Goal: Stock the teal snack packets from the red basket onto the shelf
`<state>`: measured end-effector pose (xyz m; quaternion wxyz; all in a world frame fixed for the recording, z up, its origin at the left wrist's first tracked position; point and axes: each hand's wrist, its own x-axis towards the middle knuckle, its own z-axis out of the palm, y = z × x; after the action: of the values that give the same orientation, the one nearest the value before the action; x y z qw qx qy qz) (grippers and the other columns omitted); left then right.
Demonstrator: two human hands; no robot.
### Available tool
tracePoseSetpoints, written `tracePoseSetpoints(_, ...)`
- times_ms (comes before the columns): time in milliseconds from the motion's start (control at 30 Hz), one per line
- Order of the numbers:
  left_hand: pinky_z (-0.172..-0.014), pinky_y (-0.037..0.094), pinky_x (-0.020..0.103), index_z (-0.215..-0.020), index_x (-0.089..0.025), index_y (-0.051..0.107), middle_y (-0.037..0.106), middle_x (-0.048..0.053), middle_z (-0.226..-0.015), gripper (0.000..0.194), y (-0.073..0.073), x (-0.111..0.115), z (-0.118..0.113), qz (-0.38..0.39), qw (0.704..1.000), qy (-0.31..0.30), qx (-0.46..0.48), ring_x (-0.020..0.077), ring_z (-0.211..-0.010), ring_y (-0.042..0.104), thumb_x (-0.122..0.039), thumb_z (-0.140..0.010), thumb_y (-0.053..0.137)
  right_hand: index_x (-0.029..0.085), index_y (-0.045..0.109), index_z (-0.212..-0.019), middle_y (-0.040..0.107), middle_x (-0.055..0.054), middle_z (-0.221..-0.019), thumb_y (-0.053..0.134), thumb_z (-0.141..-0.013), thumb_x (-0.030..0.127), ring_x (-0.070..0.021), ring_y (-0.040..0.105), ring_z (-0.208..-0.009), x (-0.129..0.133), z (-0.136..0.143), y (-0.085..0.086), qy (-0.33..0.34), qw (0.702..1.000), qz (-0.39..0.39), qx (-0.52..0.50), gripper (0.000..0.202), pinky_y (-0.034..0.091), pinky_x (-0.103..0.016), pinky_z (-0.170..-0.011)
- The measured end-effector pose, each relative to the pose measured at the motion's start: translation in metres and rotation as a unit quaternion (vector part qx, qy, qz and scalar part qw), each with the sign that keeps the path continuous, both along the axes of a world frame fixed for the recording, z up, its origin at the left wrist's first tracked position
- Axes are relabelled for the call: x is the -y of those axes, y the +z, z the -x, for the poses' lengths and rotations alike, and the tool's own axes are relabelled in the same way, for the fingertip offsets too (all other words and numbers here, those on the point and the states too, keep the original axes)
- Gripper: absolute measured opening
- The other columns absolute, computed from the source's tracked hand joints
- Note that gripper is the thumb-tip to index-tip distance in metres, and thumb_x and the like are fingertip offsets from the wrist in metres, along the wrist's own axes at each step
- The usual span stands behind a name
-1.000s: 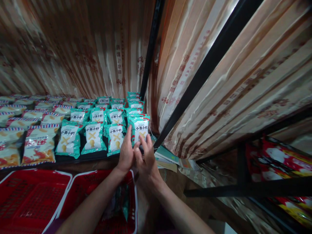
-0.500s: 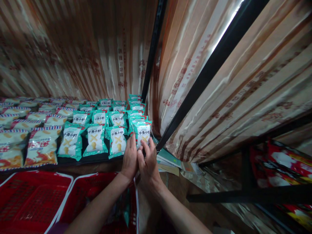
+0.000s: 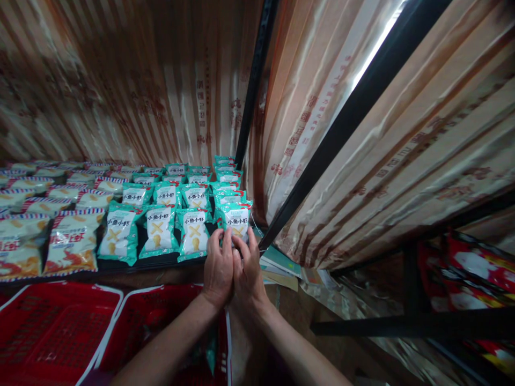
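Observation:
A teal and white snack bag stands upright at the front of the rightmost row on the shelf. My left hand and my right hand meet at its lower end, wrists close together. The fingers of both are bent around the bag's bottom and lower sides, hiding that part of it. Directly left is a matching snack bag, close to my left fingertips. Further matching bags line up behind the held one.
Striped snack bags fill the shelf's left side. Red baskets sit below its front edge. A black rack post slants up close to my right hand, before printed curtains. Red and black packages lie at the far right.
Both hands have drawn slightly down and toward me along the bag, and their fingers are more bent. The bag's front shows more, standing nearly in line with its neighbours.

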<state>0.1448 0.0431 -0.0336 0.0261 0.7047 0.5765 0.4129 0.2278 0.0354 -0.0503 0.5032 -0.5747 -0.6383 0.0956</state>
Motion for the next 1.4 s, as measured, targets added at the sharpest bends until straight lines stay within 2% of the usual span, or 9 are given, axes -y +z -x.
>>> tracePoseSetpoints(200, -0.089, 0.052, 0.041, -0.126, -0.013, 0.050, 0.051, 0.016, -0.121, 0.038, -0.006, 0.008, 0.003, 0.046, 0.999, -0.022, 0.016, 0.0258, -0.109, 0.054, -0.023, -0.091, 0.040, 0.013, 0.057, -0.119, 0.029, -0.017, -0.148, 0.036, -0.092, 0.028, -0.0277, 0.030, -0.137, 0.001, 0.000, -0.001, 0.000, 1.000, 0.023, 0.001, 0.037, 0.028, -0.052, -0.111)
tracePoseSetpoints(367, -0.091, 0.050, 0.040, -0.126, -0.013, 0.051, 0.049, 0.016, -0.126, 0.039, -0.008, 0.008, 0.002, 0.058, 0.998, -0.025, 0.022, 0.0254, -0.110, 0.053, -0.024, -0.091, 0.038, 0.014, 0.056, -0.118, 0.031, -0.016, -0.147, 0.035, -0.093, 0.028, -0.0268, 0.031, -0.137, 0.002, 0.001, 0.000, 0.003, 1.000, 0.019, -0.012, 0.036, 0.031, -0.051, -0.110)
tracePoseSetpoints(533, -0.097, 0.045, 0.043, -0.129, -0.010, 0.048, 0.047, 0.019, -0.128, 0.042, -0.012, 0.008, 0.001, 0.044, 0.998, -0.036, 0.012, 0.0272, -0.116, 0.049, -0.023, -0.091, 0.039, 0.010, 0.053, -0.119, 0.031, -0.020, -0.147, 0.036, -0.092, 0.029, -0.0280, 0.034, -0.135, 0.004, -0.003, -0.005, 0.013, 0.999, 0.031, -0.024, 0.037, 0.033, -0.050, -0.109)
tracePoseSetpoints(700, -0.100, 0.044, 0.047, -0.131, -0.011, 0.044, 0.044, 0.019, -0.131, 0.042, -0.020, 0.013, -0.002, 0.022, 0.999, -0.027, 0.028, 0.0278, -0.121, 0.046, -0.028, -0.093, 0.037, 0.014, 0.054, -0.118, 0.029, -0.016, -0.149, 0.039, -0.091, 0.028, -0.0268, 0.038, -0.134, 0.005, -0.004, -0.008, 0.007, 0.999, 0.031, -0.037, 0.034, 0.034, -0.049, -0.109)
tracePoseSetpoints(967, -0.099, 0.046, 0.047, -0.127, -0.020, 0.047, 0.046, 0.012, -0.126, 0.036, -0.028, 0.021, 0.002, 0.011, 0.999, -0.032, 0.032, 0.0251, -0.118, 0.049, -0.027, -0.094, 0.037, 0.012, 0.050, -0.122, 0.024, -0.019, -0.151, 0.040, -0.091, 0.028, -0.0283, 0.029, -0.139, 0.012, -0.002, -0.009, 0.023, 0.999, 0.037, -0.027, 0.035, 0.032, -0.051, -0.110)
tracePoseSetpoints(1067, -0.099, 0.046, 0.048, -0.127, -0.018, 0.047, 0.045, 0.013, -0.127, 0.036, -0.033, 0.021, 0.002, 0.023, 0.998, -0.043, 0.042, 0.0251, -0.118, 0.049, -0.026, -0.094, 0.035, 0.008, 0.050, -0.122, 0.020, -0.021, -0.152, 0.038, -0.093, 0.030, -0.0278, 0.025, -0.141, 0.013, -0.001, -0.008, 0.026, 0.998, 0.046, -0.022, 0.038, 0.031, -0.049, -0.111)
tracePoseSetpoints(1200, -0.099, 0.045, 0.050, -0.127, -0.015, 0.047, 0.045, 0.016, -0.128, 0.037, -0.033, 0.021, 0.001, 0.024, 0.997, -0.054, 0.056, 0.0261, -0.120, 0.047, -0.026, -0.094, 0.035, 0.007, 0.052, -0.120, 0.023, -0.023, -0.151, 0.037, -0.092, 0.032, -0.0292, 0.028, -0.139, 0.012, 0.000, -0.003, 0.013, 0.998, 0.062, -0.028, 0.040, 0.032, -0.049, -0.110)
tracePoseSetpoints(1267, -0.099, 0.045, 0.050, -0.127, -0.015, 0.047, 0.045, 0.016, -0.129, 0.037, -0.033, 0.022, 0.001, 0.026, 0.996, -0.058, 0.059, 0.0266, -0.120, 0.047, -0.025, -0.093, 0.035, 0.008, 0.051, -0.122, 0.023, -0.021, -0.151, 0.038, -0.092, 0.031, -0.0292, 0.028, -0.139, 0.014, 0.000, -0.001, 0.012, 0.997, 0.065, -0.030, 0.040, 0.033, -0.049, -0.110)
tracePoseSetpoints(1400, -0.099, 0.045, 0.049, -0.126, -0.017, 0.049, 0.042, 0.015, -0.132, 0.037, -0.033, 0.025, 0.003, 0.038, 0.995, -0.058, 0.065, 0.0272, -0.122, 0.046, -0.026, -0.092, 0.037, 0.012, 0.040, -0.136, 0.026, -0.017, -0.151, 0.040, -0.092, 0.029, -0.0258, 0.032, -0.138, 0.019, -0.001, 0.001, 0.025, 0.998, 0.044, -0.037, 0.047, 0.037, -0.046, -0.108)
